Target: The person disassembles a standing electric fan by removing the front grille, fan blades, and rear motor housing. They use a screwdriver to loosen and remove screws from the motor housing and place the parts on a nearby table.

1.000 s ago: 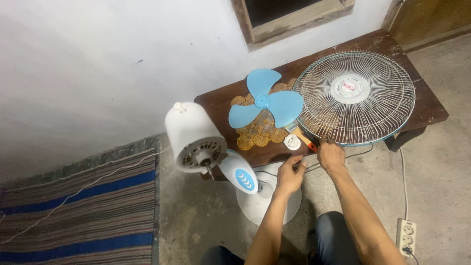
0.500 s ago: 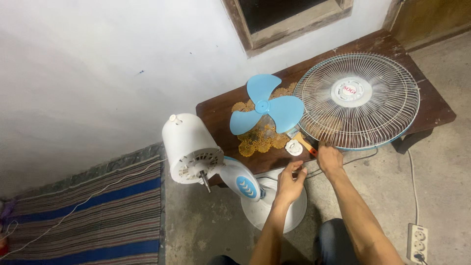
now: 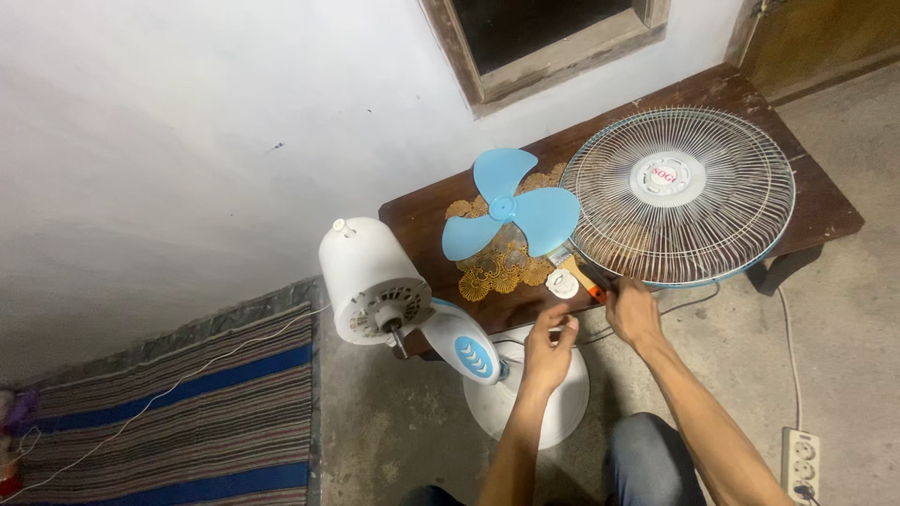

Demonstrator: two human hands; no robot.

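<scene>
The right hand [image 3: 632,312] closed on an orange-handled tool [image 3: 594,290] at the table [image 3: 825,211] edge, under the round wire fan guard [image 3: 680,195]. The left hand [image 3: 547,349] hovered half-curled, empty, near a small white cap [image 3: 562,283]. The blue blade [image 3: 509,215] lay beside the guard.

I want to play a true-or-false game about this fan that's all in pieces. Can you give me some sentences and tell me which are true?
1. The blue fan blade is fixed on the motor head. False: it lies loose on the wooden table.
2. The wire grille lies on the table. True.
3. The right hand is at the table's front edge, by the grille's rim. True.
4. The left hand grips the blue blade. False: it is near the table edge, above the fan's round base, apart from the blade.
5. The striped rug lies under the table. False: it lies on the floor beside the fan.
</scene>
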